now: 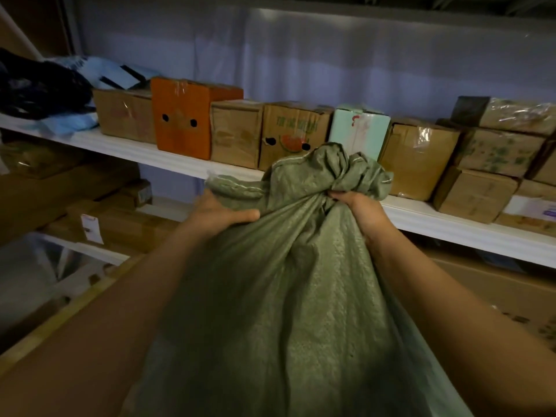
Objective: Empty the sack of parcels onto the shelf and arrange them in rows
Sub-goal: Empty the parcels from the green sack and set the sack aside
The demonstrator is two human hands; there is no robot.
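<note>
Gripping the green woven sack [279, 281] w/ both hands, you've got it hanging in front of you at the 6 o'clock half of the view, its gathered neck bunched up near center. Your left hand [218, 213] is clamped on a fold of the sack's mouth at approx 9 o'clock of the neck, thumb over the fabric. Your right hand [359, 210] is fisted tight round the twisted top at approx 3 o'clock of the neck, fingers buried in the cloth. Sack body sags full betw. your forearms; contents not visible.

Beyond the neck, at 12 o'clock, runs the white shelf [144, 152] w/ a row of parcels already standing on it: a brown box [125, 115] at 10 o'clock, an orange box [183, 121] touching it, then a plain carton [236, 133], a carton w/ a watermelon print [293, 127], and a pale mint box [358, 130] just behind the sack's top. A taped carton [418, 158] sits at 2 o'clock, w/ stacked cartons [493, 155] beside it at 3 o'clock. Far 10 o'clock end holds a black bag [39, 88] and blue mailers [114, 72]. Lower shelf at 8 o'clock carries flat cartons [120, 221].
</note>
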